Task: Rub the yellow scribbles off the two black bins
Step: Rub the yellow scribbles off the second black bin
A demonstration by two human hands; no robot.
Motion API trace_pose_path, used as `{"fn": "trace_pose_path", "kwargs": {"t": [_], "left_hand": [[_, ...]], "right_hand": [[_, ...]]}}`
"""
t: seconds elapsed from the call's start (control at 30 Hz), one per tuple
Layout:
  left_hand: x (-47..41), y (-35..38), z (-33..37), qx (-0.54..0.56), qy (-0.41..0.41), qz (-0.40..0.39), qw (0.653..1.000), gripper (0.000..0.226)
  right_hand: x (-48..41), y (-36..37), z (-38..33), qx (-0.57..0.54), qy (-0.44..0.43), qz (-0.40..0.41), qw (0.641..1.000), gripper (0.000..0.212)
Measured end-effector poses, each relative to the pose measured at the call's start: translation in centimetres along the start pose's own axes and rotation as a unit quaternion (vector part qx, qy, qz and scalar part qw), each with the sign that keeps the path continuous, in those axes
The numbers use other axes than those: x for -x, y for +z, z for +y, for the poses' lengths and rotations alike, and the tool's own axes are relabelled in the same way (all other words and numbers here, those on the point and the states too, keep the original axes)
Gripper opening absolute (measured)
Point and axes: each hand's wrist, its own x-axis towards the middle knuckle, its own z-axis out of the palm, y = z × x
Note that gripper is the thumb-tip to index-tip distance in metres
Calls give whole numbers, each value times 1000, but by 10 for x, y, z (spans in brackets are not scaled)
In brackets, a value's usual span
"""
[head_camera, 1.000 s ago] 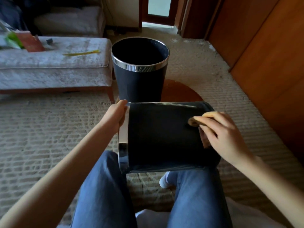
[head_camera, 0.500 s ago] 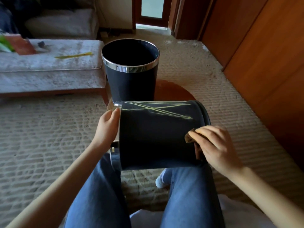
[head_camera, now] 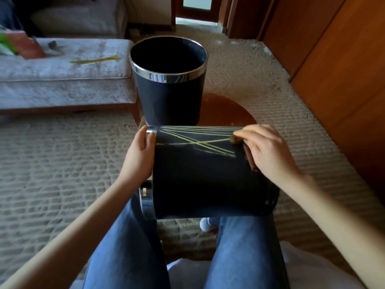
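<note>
- Lying bin (head_camera: 198,180): black, on its side across the person's lap, chrome-rim end to the left, base end to the right.
- Yellow scribbles (head_camera: 198,140): thin crossing lines on the upper part of that bin's wall, fanning from near the rim twd the right hand.
- Left hand (head_camera: 138,157): at the rim end, fingers curled over the chrome band, thumb side on the black wall; grips the bin.
- Right hand (head_camera: 268,151): on the upper right of the wall, fingers bent round a small brown cloth (head_camera: 235,140); fingertips press its bunched end right at the tip of one yellow line, rest of it tucked under the palm.
- Upright bin (head_camera: 168,97): same black w/ chrome rim, mouth up, stands on a round wooden table (head_camera: 227,109) just behind the lying one. No marks seen on the side facing the camera; far side hidden.
- Legs in blue jeans (head_camera: 129,247) under the lying bin; white sock (head_camera: 205,224) between them.
- Left bkgd: pale cushioned seat (head_camera: 62,84) w/ a yellow strip (head_camera: 94,59) on top.
- Beige woven carpet (head_camera: 52,163) all round; wooden doors (head_camera: 343,69) on the right.
</note>
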Motion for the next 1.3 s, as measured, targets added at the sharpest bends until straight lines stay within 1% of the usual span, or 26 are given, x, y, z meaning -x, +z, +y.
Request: {"fn": "trace_pose_path", "kwargs": {"t": [0.03,0.13,0.17,0.2,0.23,0.33,0.43,0.5,0.53,0.57,0.63,0.67,0.73,0.8,0.83,0.9,0.97,1.03,1.1,1.17,1.2,1.23,1.3], "left_hand": [[1,0,1,5,-2,0,1000,52],[1,3,11,43,-28,16,999,48],[1,4,14,56,-32,18,998,48],[0,5,14,69,-32,18,997,48],[-1,5,14,82,-34,19,996,48],[-6,6,12,101,-45,19,994,49],[-12,5,12,94,-45,14,994,55],[-14,5,10,89,-40,8,995,59],[-13,5,9,87,-36,5,996,56],[-12,4,8,85,-32,4,996,53],[-10,4,6,85,-27,6,996,50],[-8,4,6,84,-27,7,996,49],[-6,5,8,80,-19,11,997,47],[-6,6,12,79,-27,17,996,47],[-6,5,12,79,-33,20,996,47],[-5,6,14,86,-36,21,995,51],[-7,7,14,93,-35,19,995,52],[-9,7,15,91,-40,19,995,48],[-9,7,13,84,-35,20,996,47],[-7,7,11,71,-27,19,997,47],[-5,7,10,71,-26,19,997,47],[-4,7,8,75,-28,21,997,47],[-3,7,9,80,-29,23,996,47]], "right_hand": [[-17,3,7,1,18,-32,999,26],[-52,7,16,0,71,-144,987,29],[-53,6,14,9,76,-155,985,30],[-49,3,10,22,70,-143,987,31],[-38,-1,3,30,53,-108,992,31],[22,-13,-24,-1,12,-7,1000,34],[84,-13,-36,-10,-26,15,1000,30],[100,-12,-35,21,-82,8,996,27],[96,-12,-31,30,-100,11,994,27],[84,-12,-28,30,-94,20,995,27],[45,-10,-21,31,-34,37,998,28],[21,-6,-15,36,-2,29,999,28],[-22,0,-6,42,45,-21,998,28],[-45,5,-6,42,66,-61,995,29],[-45,6,-11,49,66,-56,995,30],[-26,4,-28,51,50,-9,997,31],[13,2,-49,3,35,28,999,31],[53,4,-65,-27,-3,40,999,29],[76,8,-71,-22,-50,31,998,26],[73,8,-67,-7,-94,33,995,26],[63,8,-66,-3,-98,38,994,26],[49,8,-65,0,-89,45,995,26],[13,12,-59,5,-43,42,998,28]]}}
